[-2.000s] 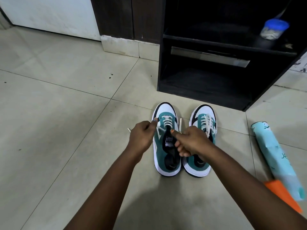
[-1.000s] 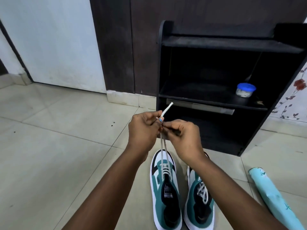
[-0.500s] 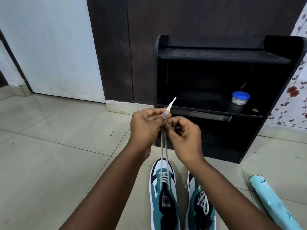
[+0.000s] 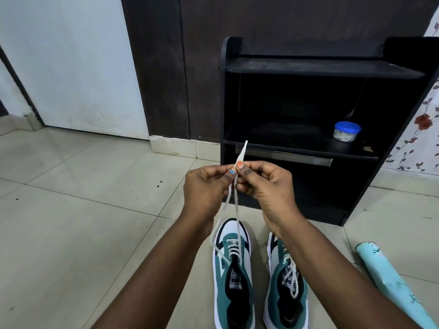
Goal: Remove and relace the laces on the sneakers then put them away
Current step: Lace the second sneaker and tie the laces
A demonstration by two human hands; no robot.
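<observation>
Both hands up in front of me, well above the left sneaker (image 4: pixel 234 271). Left hand (image 4: pixel 206 186) and right hand (image 4: pixel 266 184) are curled and touching at the fingertips, both pinching the two ends of the lace (image 4: pixel 234 205) together; the aglets poke up past my fingers. Two strands run down from the pinch to the upper eyelets of the left sneaker. Right strand looks fairly taut, left one bows out with some slack.

Left sneaker sits on the floor (image 4: pixel 83 222) directly below my hands, toe toward the black shoe rack (image 4: pixel 308 67). Only the lower eyelets are crossed, so I read this as evening out the ends mid-relace. Right sneaker (image 4: pixel 287 281) is just beside it, touching or nearly so (can't tell), laces loose over the tongue.

Risks from here:
- Uneven ends: the slack on the left strand means lining up the tips may not mean equal lengths through the eyelets.
- Pulling too hard could lift or tip the sneaker, since nothing holds it down.
- Tips slipping out of the pinch, then the strand could back out of an eyelet.

Beyond the sneaker: the rack, with a blue-lidded jar (image 4: pixel 346 131) on its middle shelf. Right of the pair, a light-blue roll (image 4: pixel 389 288) on the floor.
</observation>
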